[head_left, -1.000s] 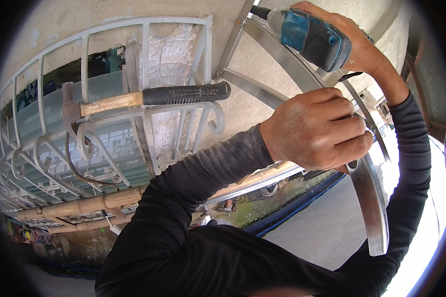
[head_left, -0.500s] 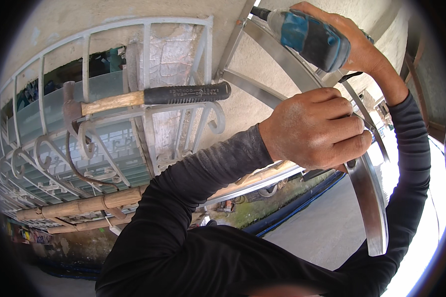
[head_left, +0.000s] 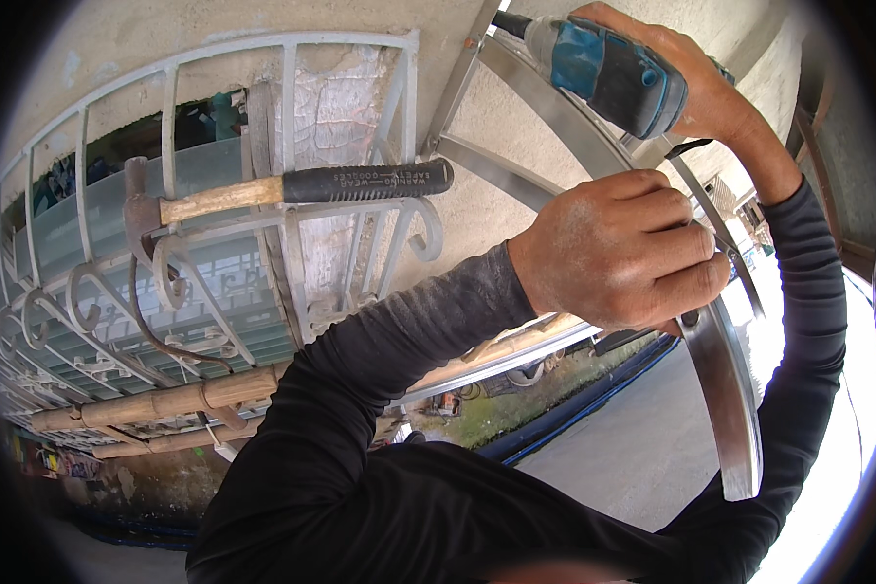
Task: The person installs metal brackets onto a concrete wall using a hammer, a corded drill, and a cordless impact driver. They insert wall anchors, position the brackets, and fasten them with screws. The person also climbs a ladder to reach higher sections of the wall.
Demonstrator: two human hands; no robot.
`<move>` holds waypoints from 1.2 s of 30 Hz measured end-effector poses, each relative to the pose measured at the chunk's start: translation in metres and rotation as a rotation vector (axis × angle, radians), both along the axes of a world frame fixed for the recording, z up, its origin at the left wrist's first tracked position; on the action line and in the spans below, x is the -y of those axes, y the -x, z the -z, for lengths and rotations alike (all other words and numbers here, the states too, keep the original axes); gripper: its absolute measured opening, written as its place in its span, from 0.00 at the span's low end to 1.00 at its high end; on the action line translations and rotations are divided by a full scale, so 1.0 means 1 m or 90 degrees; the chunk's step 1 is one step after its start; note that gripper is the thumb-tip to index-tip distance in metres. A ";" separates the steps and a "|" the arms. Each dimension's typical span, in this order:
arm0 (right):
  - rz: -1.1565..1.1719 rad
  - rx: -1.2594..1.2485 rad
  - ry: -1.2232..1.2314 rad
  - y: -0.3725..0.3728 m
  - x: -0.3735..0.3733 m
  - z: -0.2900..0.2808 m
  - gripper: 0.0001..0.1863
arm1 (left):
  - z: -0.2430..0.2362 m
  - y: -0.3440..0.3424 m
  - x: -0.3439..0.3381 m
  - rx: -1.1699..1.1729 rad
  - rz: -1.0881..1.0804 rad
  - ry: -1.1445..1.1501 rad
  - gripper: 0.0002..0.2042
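My left hand (head_left: 618, 255) is closed around a curved, shiny metal bar (head_left: 728, 404), whose free end hangs below my fist. Up at the top, my right hand (head_left: 703, 90) wraps around a teal and black cordless drill (head_left: 618, 80). The drill's dark nose points to the upper left, close to a slim metal upright (head_left: 457, 83); whether its tip touches is not clear. Curved metal strips (head_left: 555, 105) run from that upright down behind my left fist. The fingers on the drill's grip are partly hidden behind its body.
To the left, a hammer (head_left: 370, 183) with a black grip lies on a white window grille (head_left: 287, 107). Bamboo poles (head_left: 209, 391) run beneath the grille. A beige wall (head_left: 467, 219) stands behind the metalwork, and a grey floor (head_left: 618, 419) shows far below.
Almost nothing differs. Both hands keep their holds, with only a tiny shift of the drill and the left fist.
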State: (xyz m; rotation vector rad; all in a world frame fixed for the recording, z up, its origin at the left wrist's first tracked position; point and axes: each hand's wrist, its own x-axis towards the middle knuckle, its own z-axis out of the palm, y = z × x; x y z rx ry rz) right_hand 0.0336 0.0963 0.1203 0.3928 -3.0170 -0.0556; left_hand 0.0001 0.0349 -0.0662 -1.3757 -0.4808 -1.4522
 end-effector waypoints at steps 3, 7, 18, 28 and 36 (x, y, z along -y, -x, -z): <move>-0.034 -0.014 -0.024 -0.001 0.003 0.001 0.37 | 0.000 -0.001 -0.001 0.002 0.002 0.000 0.12; -0.018 -0.013 -0.051 -0.012 0.003 -0.002 0.38 | 0.000 -0.002 -0.002 0.010 0.006 -0.010 0.13; -0.012 -0.002 -0.018 0.000 -0.011 -0.001 0.41 | 0.001 -0.003 -0.003 0.008 0.006 -0.004 0.14; -0.008 -0.010 -0.025 -0.003 -0.001 0.001 0.40 | 0.000 -0.002 -0.003 0.004 0.005 -0.009 0.15; -0.021 -0.010 0.017 0.000 -0.016 0.002 0.38 | 0.000 -0.001 -0.001 0.000 0.004 0.003 0.17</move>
